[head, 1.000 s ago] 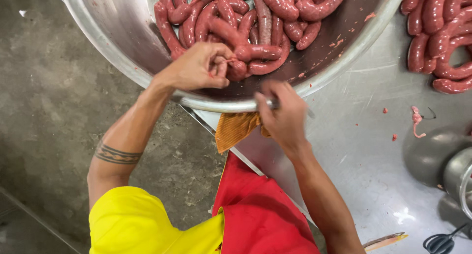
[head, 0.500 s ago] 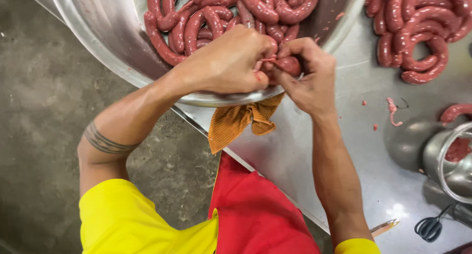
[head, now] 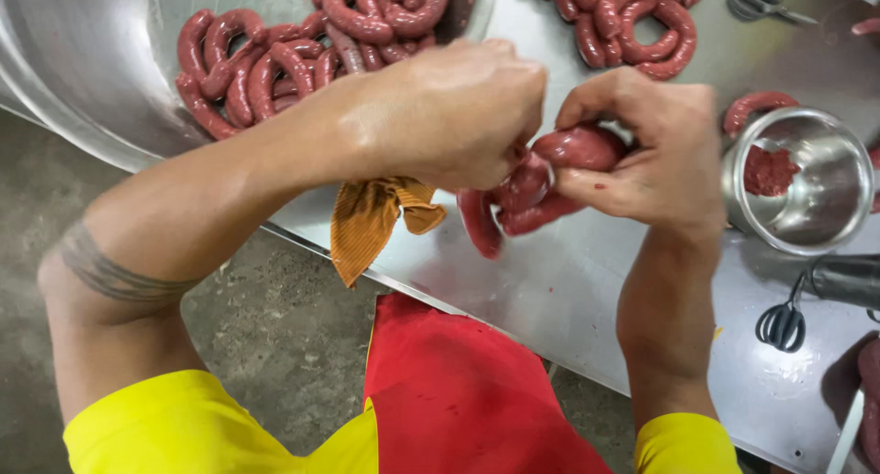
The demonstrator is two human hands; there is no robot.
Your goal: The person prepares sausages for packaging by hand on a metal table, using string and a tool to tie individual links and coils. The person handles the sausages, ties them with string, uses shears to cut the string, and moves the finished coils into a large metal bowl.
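Note:
A dark red sausage link point(head: 550, 176) hangs looped between both hands above the steel table point(head: 587, 300). My left hand point(head: 463, 112) grips its left part with fingers closed, knuckles up. My right hand point(head: 646, 148) holds the thicker right end between thumb and fingers. Behind my left arm a big steel bowl point(head: 82, 80) holds several more red sausage links point(head: 275, 61).
An orange cloth point(head: 371, 222) hangs over the table edge. A steel cylinder with red meat inside point(head: 807, 185) stands at right, black-handled scissors point(head: 784, 323) below it. More sausages point(head: 632, 16) and grey scissors point(head: 765, 5) lie at the back. Concrete floor at left.
Both hands have drawn a sausage out of the bowl and brought it nearer, over the table edge. The view has shifted so the bowl sits further left.

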